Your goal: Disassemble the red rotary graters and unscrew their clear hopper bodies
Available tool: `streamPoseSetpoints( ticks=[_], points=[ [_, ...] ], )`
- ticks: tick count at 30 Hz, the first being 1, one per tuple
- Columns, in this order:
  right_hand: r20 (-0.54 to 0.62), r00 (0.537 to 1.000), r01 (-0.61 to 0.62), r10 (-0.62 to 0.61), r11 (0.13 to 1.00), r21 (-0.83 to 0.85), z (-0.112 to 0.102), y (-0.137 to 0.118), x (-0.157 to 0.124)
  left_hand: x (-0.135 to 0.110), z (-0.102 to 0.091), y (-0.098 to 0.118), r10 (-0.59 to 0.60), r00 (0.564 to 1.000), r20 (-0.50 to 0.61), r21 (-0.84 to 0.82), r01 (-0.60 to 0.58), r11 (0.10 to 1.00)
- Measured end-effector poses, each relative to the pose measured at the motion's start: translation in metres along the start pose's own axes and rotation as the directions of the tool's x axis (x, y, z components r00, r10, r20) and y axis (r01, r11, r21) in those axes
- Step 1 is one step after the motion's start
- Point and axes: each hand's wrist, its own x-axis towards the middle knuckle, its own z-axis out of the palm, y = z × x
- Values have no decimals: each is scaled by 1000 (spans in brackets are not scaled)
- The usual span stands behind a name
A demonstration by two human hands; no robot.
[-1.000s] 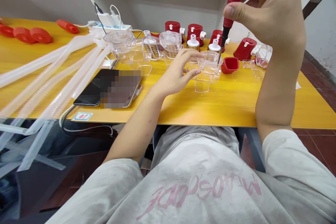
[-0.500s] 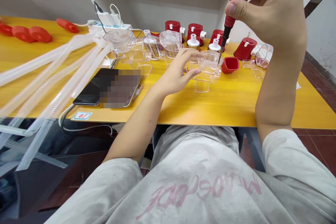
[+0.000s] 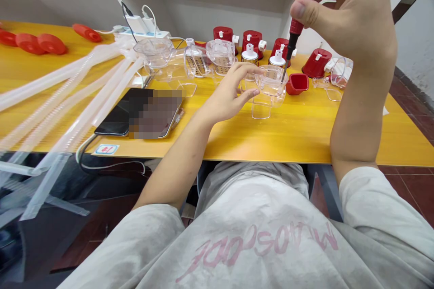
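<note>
My right hand point(image 3: 349, 6) is raised above the table and pinches a screwdriver point(image 3: 298, 13) with a red and black handle. Its thin shaft points down into a clear plastic housing point(image 3: 269, 88) that stands on the yellow table point(image 3: 298, 135). My left hand point(image 3: 230, 92) grips the left side of that clear housing, thumb in front and fingers over its top.
Behind stand several red caps point(image 3: 252, 38), clear plastic shells point(image 3: 220, 56) and a small red cup point(image 3: 297, 83). A phone point(image 3: 135, 113) lies at the left front, beside long translucent plastic strips point(image 3: 68, 95). A power strip point(image 3: 142, 31) with cables sits at the back.
The screwdriver's handle has shifted slightly right between my fingers; my left hand and the clear housing stay where they were.
</note>
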Motion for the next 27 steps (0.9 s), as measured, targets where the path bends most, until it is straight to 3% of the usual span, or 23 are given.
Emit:
streamPoseSetpoints(
  ticks=[3,9,15,23,27],
  points=[
    [-56,997,64,-61,996,62,2,9,0,0,0,0,-3,1000,-3,-1,3,1000],
    [8,1000,-9,7,968,250,4,-4,-6,0,0,2,-3,1000,-1,5,3,1000],
    [-21,999,40,-40,999,6,3,2,0,0,0,2,-10,1000,5,10,10,1000],
    [15,1000,-9,7,995,99,0,-9,-4,0,0,1,-2,1000,-5,9,2,1000],
    [-6,1000,28,-28,1000,-4,2,-4,-1,0,0,3,-15,1000,-1,0,15,1000]
  ],
)
